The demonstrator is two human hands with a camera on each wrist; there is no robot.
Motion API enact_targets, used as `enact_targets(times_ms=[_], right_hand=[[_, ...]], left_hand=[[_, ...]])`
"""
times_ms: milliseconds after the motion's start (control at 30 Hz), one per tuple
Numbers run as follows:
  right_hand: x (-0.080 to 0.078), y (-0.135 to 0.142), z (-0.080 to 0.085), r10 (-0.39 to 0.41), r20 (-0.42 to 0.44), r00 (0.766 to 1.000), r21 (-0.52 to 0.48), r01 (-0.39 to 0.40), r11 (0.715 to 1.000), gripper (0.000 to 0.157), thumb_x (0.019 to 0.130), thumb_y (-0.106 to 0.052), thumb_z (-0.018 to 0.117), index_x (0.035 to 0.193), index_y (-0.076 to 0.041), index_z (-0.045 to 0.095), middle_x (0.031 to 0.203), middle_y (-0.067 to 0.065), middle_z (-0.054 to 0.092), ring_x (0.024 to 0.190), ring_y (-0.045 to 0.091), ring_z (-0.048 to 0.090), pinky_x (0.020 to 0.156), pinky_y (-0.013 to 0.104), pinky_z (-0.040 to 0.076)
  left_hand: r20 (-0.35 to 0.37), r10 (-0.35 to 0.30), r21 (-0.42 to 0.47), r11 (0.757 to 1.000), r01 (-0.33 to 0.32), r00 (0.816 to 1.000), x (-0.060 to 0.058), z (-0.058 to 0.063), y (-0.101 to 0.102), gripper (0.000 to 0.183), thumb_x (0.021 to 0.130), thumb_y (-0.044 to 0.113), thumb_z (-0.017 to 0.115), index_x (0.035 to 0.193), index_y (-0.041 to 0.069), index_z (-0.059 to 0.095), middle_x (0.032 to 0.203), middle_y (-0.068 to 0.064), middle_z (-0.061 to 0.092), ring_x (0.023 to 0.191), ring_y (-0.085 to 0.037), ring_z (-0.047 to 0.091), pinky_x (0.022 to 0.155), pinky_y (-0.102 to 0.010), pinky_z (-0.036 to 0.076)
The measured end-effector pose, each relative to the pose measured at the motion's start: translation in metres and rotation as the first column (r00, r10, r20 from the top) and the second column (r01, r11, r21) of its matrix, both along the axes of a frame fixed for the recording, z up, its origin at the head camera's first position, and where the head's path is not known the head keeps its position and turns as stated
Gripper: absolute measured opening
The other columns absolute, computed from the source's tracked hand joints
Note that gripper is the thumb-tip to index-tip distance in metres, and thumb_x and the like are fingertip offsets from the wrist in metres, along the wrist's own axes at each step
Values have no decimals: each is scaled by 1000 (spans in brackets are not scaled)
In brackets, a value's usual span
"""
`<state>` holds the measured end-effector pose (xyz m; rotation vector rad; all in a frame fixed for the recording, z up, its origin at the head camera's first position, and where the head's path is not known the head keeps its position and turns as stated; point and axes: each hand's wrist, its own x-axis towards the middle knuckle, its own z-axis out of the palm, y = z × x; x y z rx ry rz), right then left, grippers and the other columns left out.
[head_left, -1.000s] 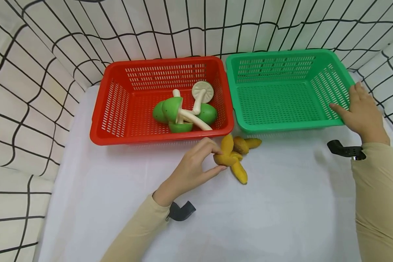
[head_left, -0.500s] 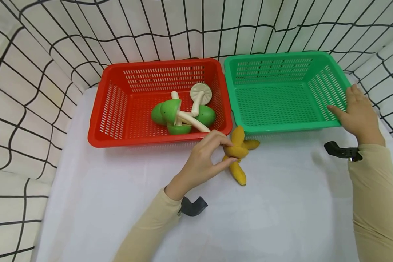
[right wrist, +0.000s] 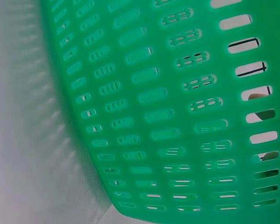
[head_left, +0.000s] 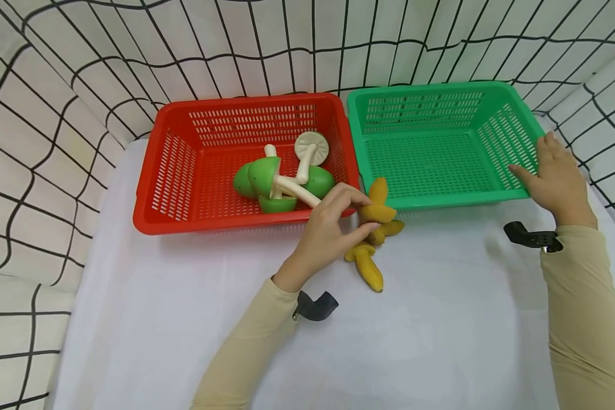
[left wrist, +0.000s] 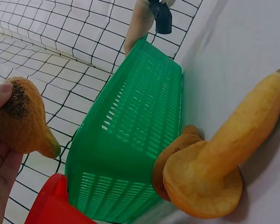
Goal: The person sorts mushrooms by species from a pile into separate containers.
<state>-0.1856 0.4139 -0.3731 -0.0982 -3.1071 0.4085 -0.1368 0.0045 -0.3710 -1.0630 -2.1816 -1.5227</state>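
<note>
In the head view my left hand [head_left: 328, 230] pinches a yellow-brown toy mushroom [head_left: 377, 213] by its cap, raised by the near corner where the two baskets meet. The left wrist view shows its dark rough patch under the thumb and a greenish stem tip. Below it on the cloth lie a yellow mushroom [head_left: 369, 271] and a browner one [head_left: 389, 229], close together. My right hand [head_left: 564, 176] rests on the right rim of the green basket [head_left: 441, 201], thumb over the inner side. The right wrist view shows only the green basket's slotted wall [right wrist: 149, 112].
A red basket [head_left: 225, 223] stands left of the green one and holds several green-capped mushrooms [head_left: 263, 173] with white stems. Black wire mesh [head_left: 287, 54] with white cloth behind it rises at the back and left. White cloth [head_left: 441, 319] covers the table.
My left hand has lifted the mushroom off the others and carried it right and away from me, toward the green basket. My right hand stays at the basket rim.
</note>
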Motion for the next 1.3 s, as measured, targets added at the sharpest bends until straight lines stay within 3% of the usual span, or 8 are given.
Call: enact_targets(times_ms=[167, 500, 667, 867, 1033, 1300], right_hand=[[0, 2, -1, 0, -2, 1000, -4, 0, 1000, 78, 99, -44, 32, 145, 9, -2, 152, 25, -9, 140, 38, -7, 113, 48, -3], [-2, 1, 0, 0, -2, 1000, -4, 0, 1000, 76, 99, -41, 32, 145, 9, -2, 152, 24, -9, 141, 36, -8, 113, 47, -3], [-3, 0, 0, -2, -5, 1000, -5, 2, 1000, 76, 99, -40, 33, 145, 10, -1, 152, 25, -8, 141, 37, -7, 113, 46, -3], [-2, 1, -1, -16, -3, 1000, -8, 16, 1000, 76, 99, -39, 33, 145, 9, -2, 152, 24, -7, 141, 37, -6, 113, 47, -2], [-2, -1, 1, -13, -6, 1000, -10, 12, 1000, 76, 99, -40, 33, 146, 9, -1, 153, 23, -7, 141, 38, -5, 113, 47, -2], [-2, -1, 1, -36, 6, 999, -1, 36, 999, 76, 99, -40, 33, 146, 8, -3, 153, 23, -8, 141, 38, -6, 113, 48, -1]], left_hand=[[40, 4, 17, 1000, -5, 999, -7, 1, 7, 28, 78, 7, 76, 99, 0, 59, 100, -9, 57, 93, -15, 53, 84, -26, 46], [104, 11, 87, 996, -20, 995, -20, -1, 22, 28, 79, 6, 75, 101, -2, 58, 99, -11, 56, 93, -17, 56, 84, -23, 47], [156, -1, 77, 997, -11, 988, -27, 0, 30, 29, 80, 7, 75, 102, -2, 59, 100, -11, 56, 93, -16, 56, 84, -24, 49], [259, -8, 53, 999, -6, 966, -35, 4, 43, 30, 81, 11, 74, 103, -1, 59, 101, -9, 57, 93, -15, 55, 80, -18, 48], [336, 11, 49, 998, -29, 942, -42, 6, 52, 30, 80, 12, 75, 103, -1, 60, 101, -9, 58, 90, -15, 56, 80, -19, 48], [392, 82, -27, 997, -78, 916, -47, 9, 62, 31, 82, 14, 74, 107, 1, 61, 102, -8, 58, 92, -15, 56, 79, -13, 46]])
